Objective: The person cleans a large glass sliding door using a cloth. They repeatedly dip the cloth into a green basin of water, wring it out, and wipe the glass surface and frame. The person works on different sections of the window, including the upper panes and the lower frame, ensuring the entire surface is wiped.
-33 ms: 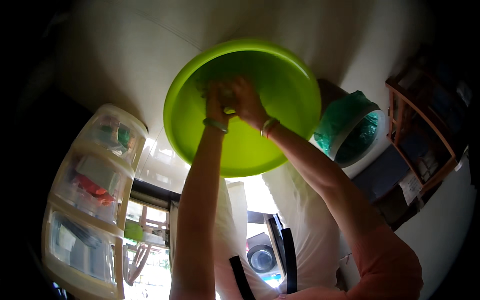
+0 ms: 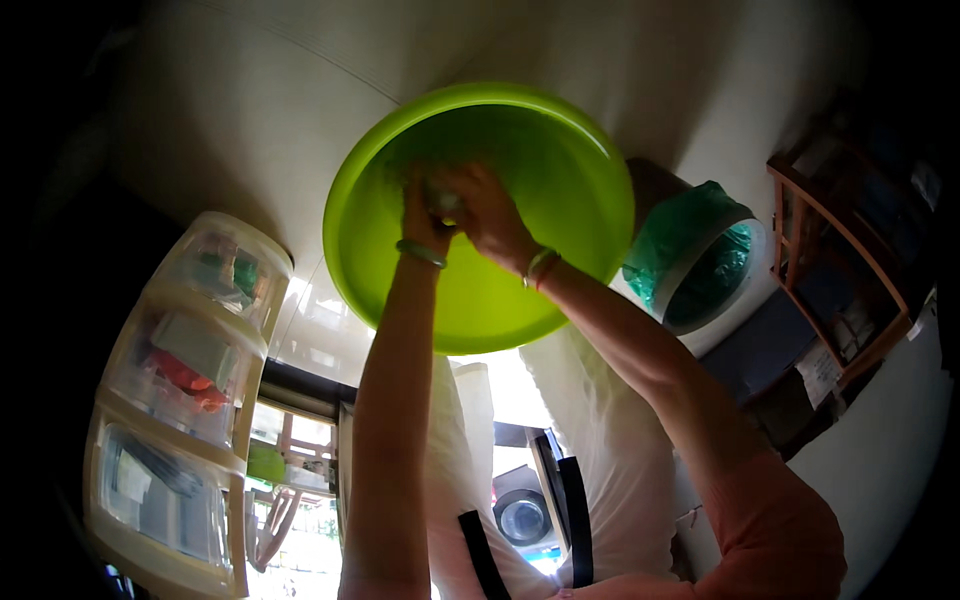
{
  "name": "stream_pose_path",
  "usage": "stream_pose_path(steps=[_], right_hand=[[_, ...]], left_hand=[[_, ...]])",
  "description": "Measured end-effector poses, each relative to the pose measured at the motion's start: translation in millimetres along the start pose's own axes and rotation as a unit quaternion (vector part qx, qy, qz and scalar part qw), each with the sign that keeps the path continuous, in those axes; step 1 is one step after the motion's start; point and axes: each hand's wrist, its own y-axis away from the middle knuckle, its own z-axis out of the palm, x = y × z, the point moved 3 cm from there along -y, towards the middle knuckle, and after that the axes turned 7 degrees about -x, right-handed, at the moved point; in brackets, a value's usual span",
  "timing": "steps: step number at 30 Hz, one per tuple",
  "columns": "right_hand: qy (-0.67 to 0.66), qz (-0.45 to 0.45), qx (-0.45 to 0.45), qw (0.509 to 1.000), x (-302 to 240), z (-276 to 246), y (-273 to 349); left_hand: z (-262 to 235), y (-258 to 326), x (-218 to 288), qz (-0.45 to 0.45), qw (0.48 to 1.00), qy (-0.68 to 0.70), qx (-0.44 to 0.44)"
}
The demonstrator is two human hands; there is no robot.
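Note:
Both my hands are over the inside of a large lime-green plastic basin (image 2: 480, 305), close together near its middle. My left hand (image 2: 424, 218) is on the left, with a pale bangle at its wrist. My right hand (image 2: 488, 218) leans in from the right, wearing a bangle and a thin red band. The fingers of both curl toward each other and are smeared by motion. Between them shows a small pale, greyish thing (image 2: 447, 203), too blurred to name. The dark far part of the basin hides what lies beneath my fingertips.
A bin with a green plastic liner (image 2: 690, 250) stands right of the basin. Beyond it is a brown wooden rack (image 2: 845, 255). A clear-fronted drawer unit (image 2: 185, 370) is on the left. My legs in white trousers (image 2: 610, 430) are at the basin's near side.
My hands have shifted slightly left and nearer, still together, and the pale thing between them shows more. The basin sits slightly further left in the picture.

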Motion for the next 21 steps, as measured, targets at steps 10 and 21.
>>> stream_pose_path(steps=[10, 21], right_hand=[[-0.032, -0.064, -0.109, 0.992, -133, -48, 50], [0.009, 0.029, 0.028, 0.999, -104, -26, 10]], left_hand=[[84, 86, 11, -0.024, 0.989, 0.056, -0.133], [41, 62, -8, 0.014, 0.949, 0.229, -0.219]])
